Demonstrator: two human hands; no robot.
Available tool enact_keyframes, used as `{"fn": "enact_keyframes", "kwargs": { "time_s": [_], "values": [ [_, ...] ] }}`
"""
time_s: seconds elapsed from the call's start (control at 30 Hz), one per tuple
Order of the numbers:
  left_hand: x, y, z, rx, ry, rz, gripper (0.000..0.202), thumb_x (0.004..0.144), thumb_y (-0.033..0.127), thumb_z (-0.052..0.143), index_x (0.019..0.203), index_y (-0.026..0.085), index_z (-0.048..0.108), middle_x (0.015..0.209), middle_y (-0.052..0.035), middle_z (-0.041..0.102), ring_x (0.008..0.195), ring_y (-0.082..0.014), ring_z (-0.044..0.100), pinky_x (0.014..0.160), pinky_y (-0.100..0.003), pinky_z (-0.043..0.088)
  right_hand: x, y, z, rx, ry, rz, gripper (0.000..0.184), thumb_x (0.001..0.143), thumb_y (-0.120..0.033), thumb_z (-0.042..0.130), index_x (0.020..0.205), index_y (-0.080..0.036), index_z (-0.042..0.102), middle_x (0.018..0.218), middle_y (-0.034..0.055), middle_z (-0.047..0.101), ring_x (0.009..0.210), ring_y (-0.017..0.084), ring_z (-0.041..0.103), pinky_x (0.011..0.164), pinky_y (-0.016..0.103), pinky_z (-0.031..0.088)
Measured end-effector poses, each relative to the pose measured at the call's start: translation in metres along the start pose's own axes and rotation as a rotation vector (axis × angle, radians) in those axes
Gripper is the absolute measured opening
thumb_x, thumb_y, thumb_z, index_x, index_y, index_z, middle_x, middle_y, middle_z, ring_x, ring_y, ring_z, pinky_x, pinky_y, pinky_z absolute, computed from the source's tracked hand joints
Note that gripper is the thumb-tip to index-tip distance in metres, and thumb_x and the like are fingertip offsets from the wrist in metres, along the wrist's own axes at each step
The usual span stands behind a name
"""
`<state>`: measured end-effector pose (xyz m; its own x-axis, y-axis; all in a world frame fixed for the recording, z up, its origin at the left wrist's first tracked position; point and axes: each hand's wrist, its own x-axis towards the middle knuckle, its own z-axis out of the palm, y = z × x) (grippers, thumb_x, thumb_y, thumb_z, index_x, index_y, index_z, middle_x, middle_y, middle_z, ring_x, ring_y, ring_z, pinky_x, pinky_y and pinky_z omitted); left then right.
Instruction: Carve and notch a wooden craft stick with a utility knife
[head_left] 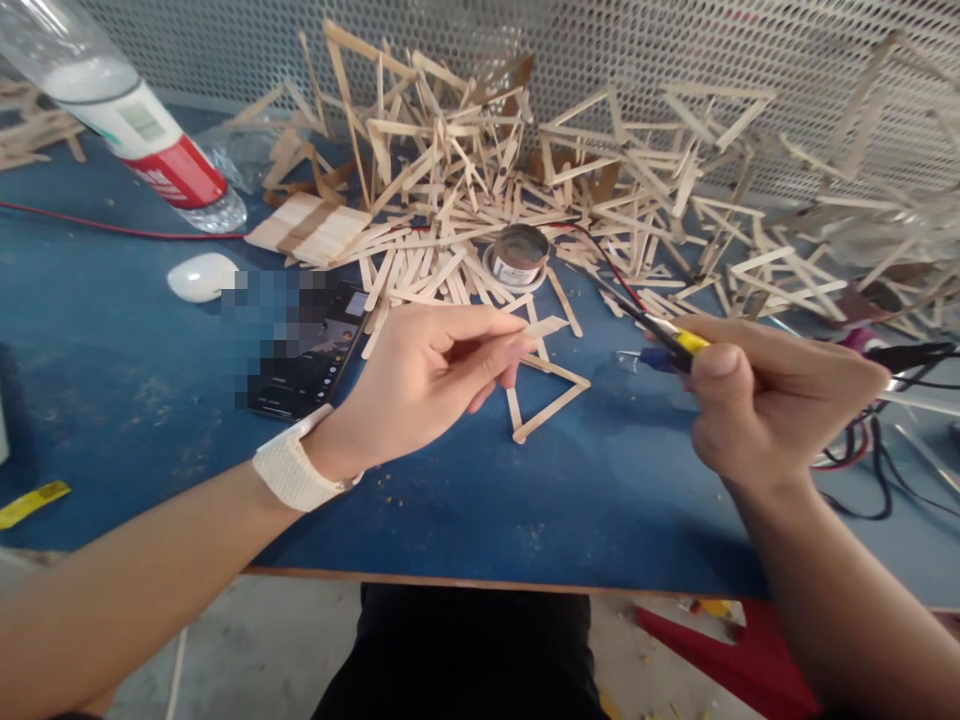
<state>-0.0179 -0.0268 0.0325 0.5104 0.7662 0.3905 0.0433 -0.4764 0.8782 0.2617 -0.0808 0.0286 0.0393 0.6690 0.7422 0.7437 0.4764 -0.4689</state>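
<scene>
My left hand [435, 375] is closed, pinching a short flat piece of wooden craft stick [547, 327] between thumb and fingertips. Just beyond and below it, a small frame of joined craft sticks [553, 412] lies on the blue table; whether the pinched piece touches it I cannot tell. My right hand [772, 400] grips a slim, dark, pointed tool [667, 335] with a yellow-and-black handle, its tip pointing up and left, apart from the left hand. Under the right hand shows a blue object with a thin tip [652, 358], partly hidden.
A big heap of craft sticks [465, 180] leans against the perforated metal panel [600, 50]. Near it are a small round tin [519, 256] and a banded stick bundle [307, 225]. A bottle [161, 150], white mouse [201, 277], phone [315, 365] and black cables [874, 470] surround the hands.
</scene>
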Motion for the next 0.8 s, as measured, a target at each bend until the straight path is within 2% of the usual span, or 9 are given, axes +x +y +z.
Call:
{"fn": "enact_keyframes", "kwargs": {
  "time_s": [0.1, 0.2, 0.4, 0.57, 0.8],
  "values": [
    [-0.001, 0.003, 0.003, -0.034, 0.000, 0.022, 0.015, 0.106, 0.021, 0.068, 0.096, 0.019, 0.079, 0.075, 0.0012, 0.073, 0.051, -0.0034, 0.058, 0.047, -0.014, 0.047, -0.001, -0.002, 0.001, 0.034, -0.008, 0.057, 0.033, 0.101, -0.054, 0.069, 0.094, -0.027, 0.087, 0.057, -0.0024, 0.060, 0.048, 0.012, 0.048, 0.049, 0.030, 0.033],
    [-0.002, 0.006, 0.006, -0.051, -0.004, 0.019, 0.012, 0.106, 0.018, 0.067, 0.102, 0.019, 0.079, 0.077, 0.0015, 0.075, 0.052, -0.0032, 0.059, 0.048, -0.013, 0.050, -0.002, -0.006, 0.001, 0.032, -0.056, 0.113, 0.034, 0.103, -0.058, 0.066, 0.094, -0.031, 0.085, 0.058, -0.0028, 0.061, 0.049, 0.014, 0.050, 0.049, 0.031, 0.033],
    [-0.003, 0.008, 0.009, -0.072, -0.012, -0.049, 0.014, 0.106, 0.023, 0.070, 0.096, 0.019, 0.078, 0.077, 0.0010, 0.076, 0.049, -0.0033, 0.061, 0.045, -0.013, 0.049, 0.000, -0.008, 0.003, 0.052, -0.168, 0.160, 0.033, 0.099, -0.063, 0.069, 0.096, -0.034, 0.083, 0.072, -0.0013, 0.074, 0.056, 0.016, 0.059, 0.051, 0.033, 0.042],
    [-0.001, 0.009, 0.010, -0.123, -0.016, -0.080, 0.009, 0.102, 0.020, 0.074, 0.094, 0.019, 0.077, 0.078, 0.0025, 0.077, 0.048, -0.0015, 0.061, 0.045, -0.010, 0.049, 0.001, -0.008, 0.004, 0.062, -0.188, 0.152, 0.029, 0.098, -0.058, 0.072, 0.095, -0.032, 0.083, 0.074, 0.0007, 0.076, 0.059, 0.018, 0.062, 0.053, 0.034, 0.047],
    [0.001, 0.009, 0.011, -0.220, -0.016, -0.142, 0.004, 0.096, 0.016, 0.081, 0.094, 0.019, 0.079, 0.078, 0.0023, 0.078, 0.046, -0.0025, 0.062, 0.043, -0.011, 0.050, 0.005, -0.011, 0.007, 0.105, -0.188, 0.205, 0.030, 0.093, -0.059, 0.078, 0.091, -0.029, 0.082, 0.067, -0.0016, 0.071, 0.052, 0.014, 0.055, 0.048, 0.032, 0.041]
  ]
}}
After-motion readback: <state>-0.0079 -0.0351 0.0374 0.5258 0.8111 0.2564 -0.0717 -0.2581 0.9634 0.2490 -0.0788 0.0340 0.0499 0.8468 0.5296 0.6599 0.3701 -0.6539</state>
